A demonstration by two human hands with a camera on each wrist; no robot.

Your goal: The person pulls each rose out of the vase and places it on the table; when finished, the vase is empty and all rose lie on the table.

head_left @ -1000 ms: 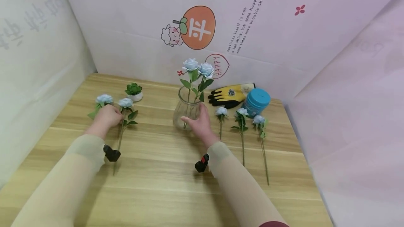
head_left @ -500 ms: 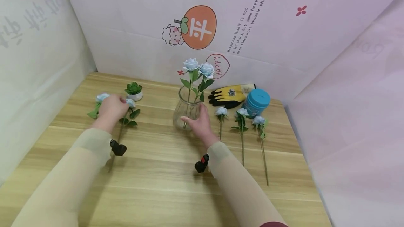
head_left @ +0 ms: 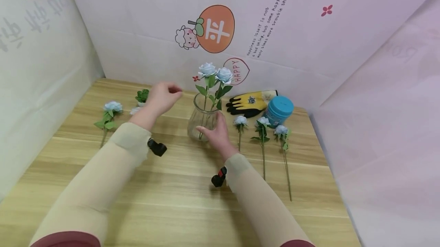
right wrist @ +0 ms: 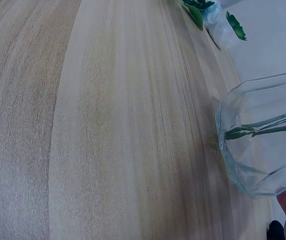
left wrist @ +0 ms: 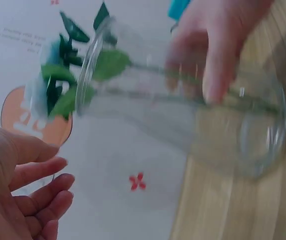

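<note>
A clear glass vase stands upright on the table with two pale blue roses in it. My right hand grips the vase's right side, thumb in front and fingers around the glass; the rose stems reach down to its base in the right wrist view. My left hand is in the air to the left of the vase, its fingers loosely bent and nothing between them. The left wrist view shows those fingers apart from the vase rim.
One blue rose lies at the left; another rose is mostly hidden behind my left forearm, near a small potted succulent. Three roses lie right of the vase. Behind them are yellow-black gloves and a blue-lidded tub.
My left hand has left the roses at the left and moved right towards the vase, without a flower. My right hand has kept its grip on the vase.
</note>
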